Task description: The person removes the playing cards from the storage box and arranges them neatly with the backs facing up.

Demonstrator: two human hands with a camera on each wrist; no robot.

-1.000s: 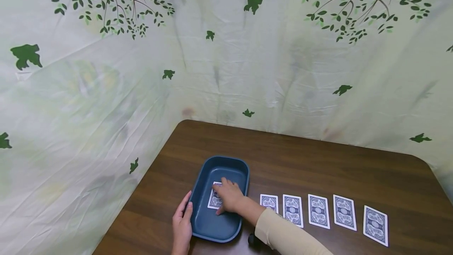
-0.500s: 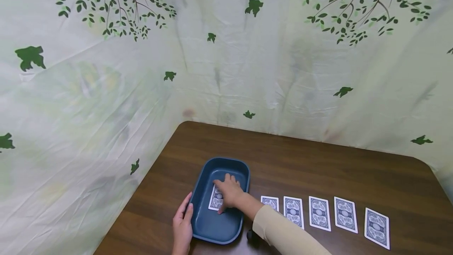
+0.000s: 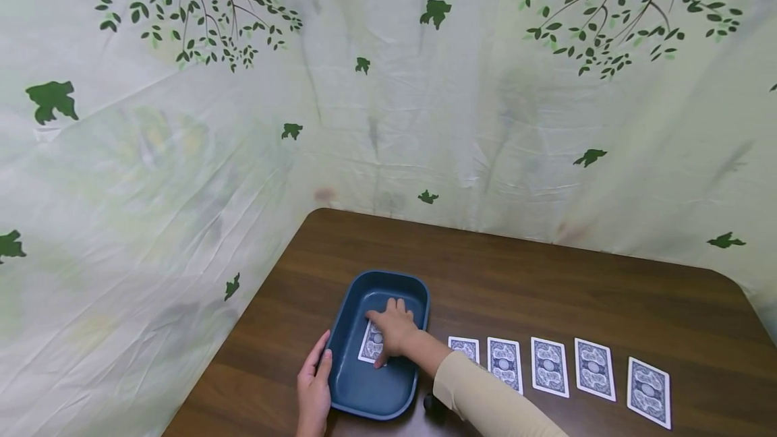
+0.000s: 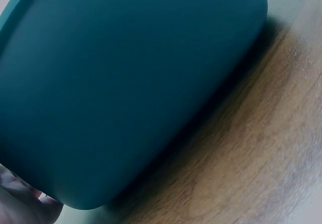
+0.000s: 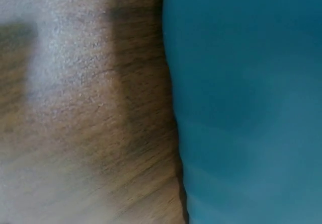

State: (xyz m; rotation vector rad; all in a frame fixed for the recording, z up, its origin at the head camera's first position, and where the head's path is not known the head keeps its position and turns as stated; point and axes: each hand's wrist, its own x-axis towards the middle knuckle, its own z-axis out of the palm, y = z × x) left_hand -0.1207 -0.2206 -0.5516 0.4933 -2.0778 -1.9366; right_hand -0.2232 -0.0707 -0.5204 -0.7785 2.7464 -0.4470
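Observation:
A blue rectangular tray [image 3: 349,382] stands on the table, with a face-down playing card [image 3: 369,344] on its floor. My right hand [image 3: 397,330] is over the card, its fingers spread; it covers the card's right side, so I cannot tell how firmly they touch. At the tray's left side my left hand [image 3: 313,383] holds the rim and wall, thumb toward the near part and fingers further along. The tray's outer wall [image 4: 131,83] fills most of the left wrist view, with part of the left hand [image 4: 25,201] at the corner. Only the tray's side [image 5: 241,103] shows in the right wrist view.
Several face-down cards lie in a row on the brown wooden table [image 3: 516,268], from a partly covered card [image 3: 464,347] to the far right card [image 3: 649,392]. A small black object [image 3: 432,404] sits by the right sleeve [image 3: 485,393]. A leaf-patterned cloth hangs behind.
My right hand has shifted slightly right and its fingers have spread over the card. The left hand stays at the tray. The row of cards has not visibly moved.

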